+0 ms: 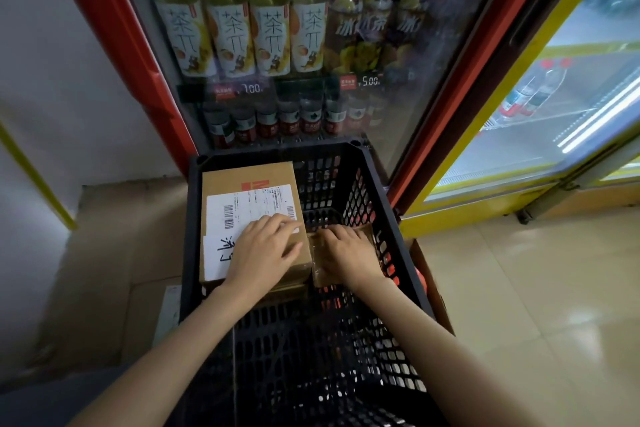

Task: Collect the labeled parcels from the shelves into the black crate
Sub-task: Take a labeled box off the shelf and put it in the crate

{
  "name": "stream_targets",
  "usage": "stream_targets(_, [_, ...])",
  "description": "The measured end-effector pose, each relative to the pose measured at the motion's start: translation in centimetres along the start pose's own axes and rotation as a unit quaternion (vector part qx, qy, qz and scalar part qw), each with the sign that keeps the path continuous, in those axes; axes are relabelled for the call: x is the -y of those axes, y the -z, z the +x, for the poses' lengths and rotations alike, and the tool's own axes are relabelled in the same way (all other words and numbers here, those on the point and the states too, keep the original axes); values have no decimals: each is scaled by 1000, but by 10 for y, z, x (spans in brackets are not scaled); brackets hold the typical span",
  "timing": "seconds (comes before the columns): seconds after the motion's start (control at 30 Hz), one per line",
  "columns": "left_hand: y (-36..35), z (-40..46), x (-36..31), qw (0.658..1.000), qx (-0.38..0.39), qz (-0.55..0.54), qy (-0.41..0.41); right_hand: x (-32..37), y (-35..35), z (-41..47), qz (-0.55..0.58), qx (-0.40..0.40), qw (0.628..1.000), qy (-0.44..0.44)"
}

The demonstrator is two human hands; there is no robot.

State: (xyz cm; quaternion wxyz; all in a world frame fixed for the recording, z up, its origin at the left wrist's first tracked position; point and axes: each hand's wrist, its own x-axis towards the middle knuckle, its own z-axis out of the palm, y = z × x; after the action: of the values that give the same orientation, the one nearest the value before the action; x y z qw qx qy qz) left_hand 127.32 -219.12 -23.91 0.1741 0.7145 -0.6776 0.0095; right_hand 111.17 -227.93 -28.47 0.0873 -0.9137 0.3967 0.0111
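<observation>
Beverage fridge behind black crate: our left hand flat on labeled parcel; right hand presses smaller parcel alongside (long axes pointing away).

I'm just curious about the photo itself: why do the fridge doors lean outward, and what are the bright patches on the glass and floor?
Head view: the wide-angle lens bends the straight edges of the drinks fridge outward. Its glass is dim and hazy with reflections, while the neighbouring cooler glares bright white. The floor tiles shine with reflected light. The parcel label in the black crate stays fairly sharp.
</observation>
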Motion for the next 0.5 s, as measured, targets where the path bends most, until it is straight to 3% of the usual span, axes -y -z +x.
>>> stream_targets(0.13, [0, -4, -1, 1000, -9, -5, -4, 5, -13, -43, -24, -85, 996, 0])
stream_targets(0.23, [-2, -6, -3, 1000, -7, -6, -9, 8, -27, -73, -50, -94, 994, 4])
stream_targets(0.4, [-5, -6, -5, 1000, 0, -19, -8, 9, -59, -95, -78, 5, 997, 20])
stream_targets(0.5, [-7, -8, 0, 1000, -4, -27, -4, 5, -75, -89, -74, 123, 989, 23])
